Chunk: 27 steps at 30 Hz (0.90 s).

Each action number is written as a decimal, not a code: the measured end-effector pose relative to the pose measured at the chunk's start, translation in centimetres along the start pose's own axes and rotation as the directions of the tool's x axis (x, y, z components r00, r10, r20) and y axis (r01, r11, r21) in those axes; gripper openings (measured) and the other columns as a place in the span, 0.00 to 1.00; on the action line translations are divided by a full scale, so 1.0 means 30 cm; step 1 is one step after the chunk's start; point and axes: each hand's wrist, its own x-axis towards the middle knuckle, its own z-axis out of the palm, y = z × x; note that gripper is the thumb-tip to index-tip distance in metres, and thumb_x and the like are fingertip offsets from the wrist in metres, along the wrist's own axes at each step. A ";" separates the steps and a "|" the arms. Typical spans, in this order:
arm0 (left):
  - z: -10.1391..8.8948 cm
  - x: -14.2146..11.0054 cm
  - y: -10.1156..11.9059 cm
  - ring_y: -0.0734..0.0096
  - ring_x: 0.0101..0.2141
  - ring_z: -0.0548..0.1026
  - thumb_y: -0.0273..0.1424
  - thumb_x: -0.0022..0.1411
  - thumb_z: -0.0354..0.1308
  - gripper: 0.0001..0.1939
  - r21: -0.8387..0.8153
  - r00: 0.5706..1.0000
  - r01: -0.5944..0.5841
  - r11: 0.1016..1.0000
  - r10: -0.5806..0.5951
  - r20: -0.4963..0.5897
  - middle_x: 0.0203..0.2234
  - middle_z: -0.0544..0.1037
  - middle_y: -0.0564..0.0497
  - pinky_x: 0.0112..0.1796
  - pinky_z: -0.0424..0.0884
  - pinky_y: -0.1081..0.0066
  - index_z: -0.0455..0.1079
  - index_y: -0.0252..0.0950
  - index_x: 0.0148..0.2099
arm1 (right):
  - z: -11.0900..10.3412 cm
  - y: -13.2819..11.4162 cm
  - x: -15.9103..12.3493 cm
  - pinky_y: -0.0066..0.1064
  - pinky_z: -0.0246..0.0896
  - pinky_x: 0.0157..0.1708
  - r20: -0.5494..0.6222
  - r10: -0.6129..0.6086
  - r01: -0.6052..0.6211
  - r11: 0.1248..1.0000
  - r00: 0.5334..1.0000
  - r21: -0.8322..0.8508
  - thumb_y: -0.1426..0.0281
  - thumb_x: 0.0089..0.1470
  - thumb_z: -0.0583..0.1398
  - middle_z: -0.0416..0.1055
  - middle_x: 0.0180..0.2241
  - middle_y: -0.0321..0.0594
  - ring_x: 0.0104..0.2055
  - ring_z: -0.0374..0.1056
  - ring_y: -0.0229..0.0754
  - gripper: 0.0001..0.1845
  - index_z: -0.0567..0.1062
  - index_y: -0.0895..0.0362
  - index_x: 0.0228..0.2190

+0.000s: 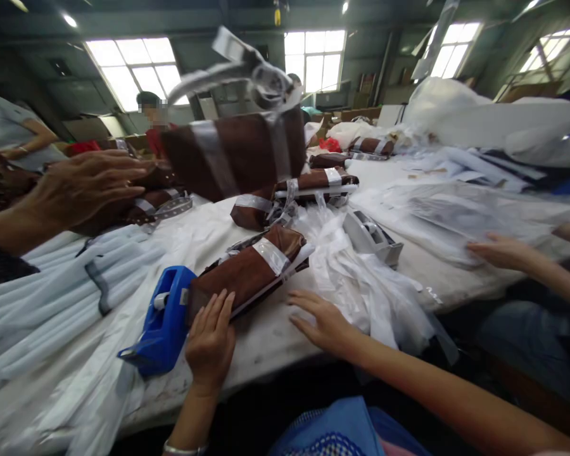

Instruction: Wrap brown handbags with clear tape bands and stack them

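A folded brown leather-like bag, bound with a band of clear tape, lies in front of me on the cloth-covered table. My left hand rests on its near left end, fingers stretched out and lying flat, thumb hidden. To the right of the bag, my right hand hovers low over the table or touches it, holding nothing, its fingers apart. Beside my left hand stands a blue tape dispenser. Another brown bag, taped twice and blurred, is in the air beyond.
A co-worker's hand reaches in from the left near the airborne bag. At right, another person's hand touches clear plastic sheets. White rolls, a grey tape dispenser, loose plastic bags and more brown bags cover the table.
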 end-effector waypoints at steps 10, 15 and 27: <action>-0.016 0.077 0.031 0.56 0.56 0.73 0.21 0.61 0.55 0.37 -0.060 0.975 0.190 0.980 -0.195 -0.104 0.59 0.72 0.48 0.57 0.68 0.57 0.54 0.46 0.70 | -0.197 0.240 -0.017 0.55 0.62 0.56 -0.055 -0.145 0.053 0.651 0.988 -0.757 0.74 0.59 0.61 0.76 0.51 0.43 0.59 0.66 0.58 0.08 0.81 0.51 0.35; -0.023 0.086 0.038 0.56 0.55 0.74 0.21 0.61 0.55 0.36 -0.057 0.973 0.190 0.980 -0.196 -0.118 0.58 0.73 0.49 0.56 0.69 0.58 0.56 0.46 0.70 | -0.116 0.132 -0.037 0.47 0.66 0.52 -0.019 -0.190 0.148 0.821 0.982 -0.552 0.71 0.62 0.58 0.79 0.46 0.41 0.50 0.74 0.51 0.11 0.81 0.49 0.38; -0.028 0.099 0.035 0.56 0.54 0.74 0.23 0.62 0.56 0.33 -0.079 0.959 0.251 0.965 -0.259 -0.117 0.56 0.75 0.48 0.55 0.69 0.59 0.59 0.43 0.68 | -0.054 0.177 0.019 0.53 0.54 0.63 -0.096 -0.026 -0.022 0.883 0.995 -0.469 0.60 0.60 0.61 0.62 0.63 0.57 0.66 0.57 0.60 0.29 0.70 0.60 0.59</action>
